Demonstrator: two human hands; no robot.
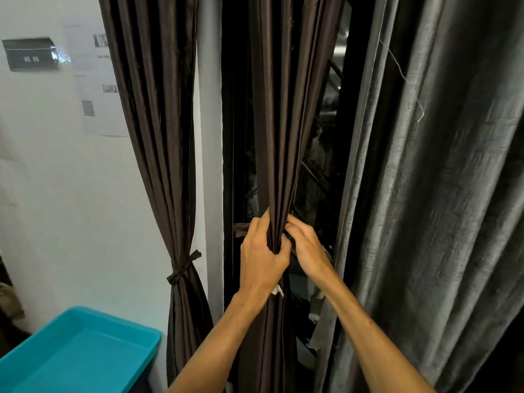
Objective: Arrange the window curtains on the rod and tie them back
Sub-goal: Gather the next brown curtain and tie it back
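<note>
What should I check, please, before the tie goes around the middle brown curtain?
1. Middle curtain gathered into one bunch: ok.
2. Left hand gripping the bunch: ok.
3. Right hand on the tie strip: cannot tell, fingers hide it.
4. Strip passed behind the bunch: cannot tell.
5. Left curtain already tied: ok.
6. Grey curtain clear of the bunch: ok.

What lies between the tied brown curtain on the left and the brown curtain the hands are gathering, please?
In the head view, a pale strip of wall or frame and a dark gap separate the tied curtain from the gathered curtain.
</note>
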